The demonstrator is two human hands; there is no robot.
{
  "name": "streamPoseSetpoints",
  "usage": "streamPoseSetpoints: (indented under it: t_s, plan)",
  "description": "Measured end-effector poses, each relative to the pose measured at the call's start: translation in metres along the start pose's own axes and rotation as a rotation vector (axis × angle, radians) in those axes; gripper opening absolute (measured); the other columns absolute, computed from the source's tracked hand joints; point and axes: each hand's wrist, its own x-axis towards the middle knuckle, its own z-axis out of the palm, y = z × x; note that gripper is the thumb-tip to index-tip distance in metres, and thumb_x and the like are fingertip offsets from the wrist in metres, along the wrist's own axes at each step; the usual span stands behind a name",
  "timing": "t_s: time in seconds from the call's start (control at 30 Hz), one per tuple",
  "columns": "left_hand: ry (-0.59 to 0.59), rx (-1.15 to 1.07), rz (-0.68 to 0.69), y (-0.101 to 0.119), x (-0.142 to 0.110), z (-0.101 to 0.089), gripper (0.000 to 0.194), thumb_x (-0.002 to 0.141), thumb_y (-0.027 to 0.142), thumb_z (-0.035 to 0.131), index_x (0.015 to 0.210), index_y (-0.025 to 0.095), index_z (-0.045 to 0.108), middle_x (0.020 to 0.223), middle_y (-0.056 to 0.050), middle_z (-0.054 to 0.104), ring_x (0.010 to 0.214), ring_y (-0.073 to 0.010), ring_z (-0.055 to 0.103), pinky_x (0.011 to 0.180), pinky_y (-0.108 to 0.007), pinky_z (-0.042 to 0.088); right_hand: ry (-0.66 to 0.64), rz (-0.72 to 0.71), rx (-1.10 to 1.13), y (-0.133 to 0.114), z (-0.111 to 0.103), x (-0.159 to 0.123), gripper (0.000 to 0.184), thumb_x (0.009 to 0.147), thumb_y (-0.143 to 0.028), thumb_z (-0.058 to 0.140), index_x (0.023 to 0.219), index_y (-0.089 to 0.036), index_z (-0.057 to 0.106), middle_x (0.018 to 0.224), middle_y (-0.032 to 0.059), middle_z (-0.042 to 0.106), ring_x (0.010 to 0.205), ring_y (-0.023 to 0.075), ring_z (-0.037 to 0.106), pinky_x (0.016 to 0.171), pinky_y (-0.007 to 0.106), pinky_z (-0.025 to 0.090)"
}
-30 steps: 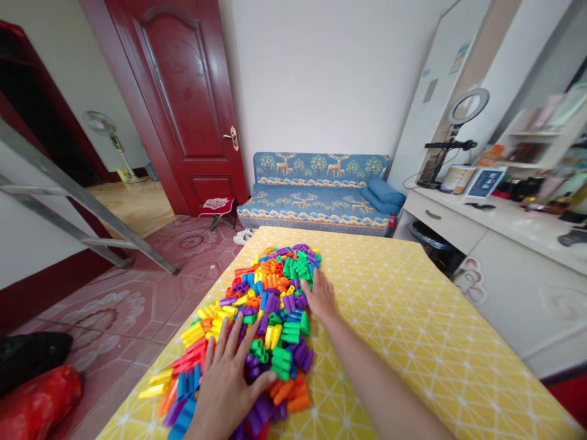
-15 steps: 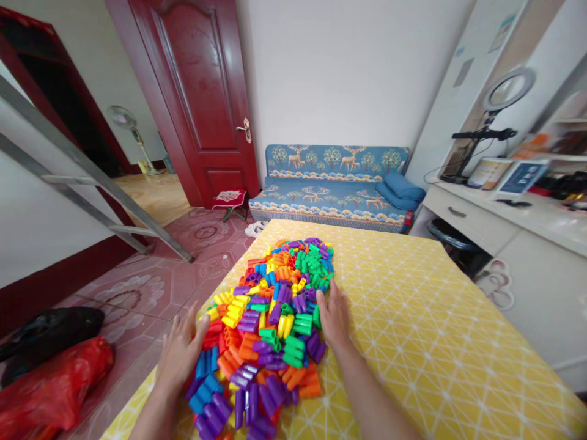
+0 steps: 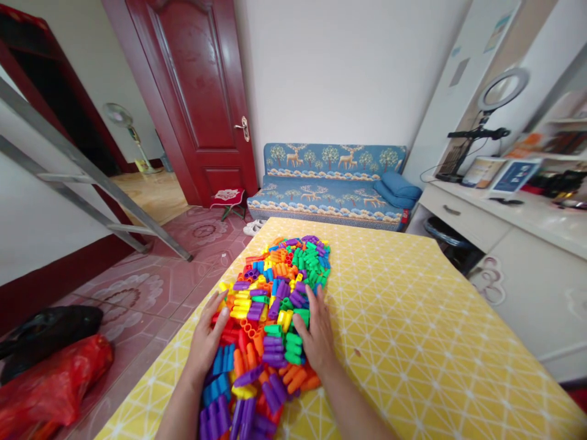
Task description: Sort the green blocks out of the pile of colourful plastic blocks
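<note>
A long heap of plastic building pieces (image 3: 275,305), shaped like short joined tubes in purple, orange, green, yellow, blue and red, lies on the yellow patterned tablecloth (image 3: 389,318). My left hand (image 3: 208,333) rests against the heap's left side, fingers apart, near red and yellow pieces. On the opposite side, my right hand (image 3: 316,330) is spread over green and purple pieces at the heap's edge. Neither hand grips a piece. Both palms face inward, with the pieces between them. Some pieces under my right fingers are hidden.
Beyond the table stands a blue patterned sofa (image 3: 330,183). A metal ladder (image 3: 114,201) leans at the left, above black and red plastic bags (image 3: 55,379) on the floor. To the right is a white desk (image 3: 477,214) with a ring light (image 3: 504,88). A small red stool (image 3: 228,198) is by the door.
Both hands have moved inward, narrowing the heap between them. Pieces near the hands have shifted and bunched toward the middle. The view has turned slightly.
</note>
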Motion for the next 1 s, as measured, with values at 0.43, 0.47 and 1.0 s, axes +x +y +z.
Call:
streamPoseSetpoints:
  t_s: [0.43,0.47,1.0]
  plan:
    - [0.014,-0.033,0.276,0.057,-0.007,0.056,0.034,0.088,0.040,0.055,0.118,0.028,0.065,0.132,-0.005,0.058,0.125,-0.0261,0.047,0.111,-0.050,0.030,0.109,-0.053,0.132,0.015,-0.001,0.003,0.048,0.090,-0.045,0.051,0.133,-0.024,0.052,0.148,0.0098,0.038,0.136,0.0261,0.035,0.111,0.046,0.033]
    - [0.021,-0.005,0.305,0.060,-0.009,0.061,0.034,0.087,0.039,0.056,0.118,0.029,0.065,0.131,-0.004,0.059,0.125,-0.0262,0.047,0.110,-0.050,0.031,0.128,-0.035,0.144,0.016,-0.003,0.002,0.046,0.090,-0.044,0.050,0.131,-0.024,0.054,0.145,0.0094,0.041,0.135,0.0258,0.037,0.111,0.046,0.033]
    - [-0.241,0.171,0.514,0.103,-0.015,0.108,0.038,0.087,0.036,0.055,0.125,0.032,0.060,0.130,0.001,0.061,0.129,-0.0270,0.042,0.109,-0.051,0.034,0.245,0.037,0.162,0.032,-0.052,0.003,0.041,0.089,-0.043,0.051,0.124,-0.023,0.060,0.135,0.0080,0.054,0.128,0.0246,0.045,0.109,0.045,0.035]
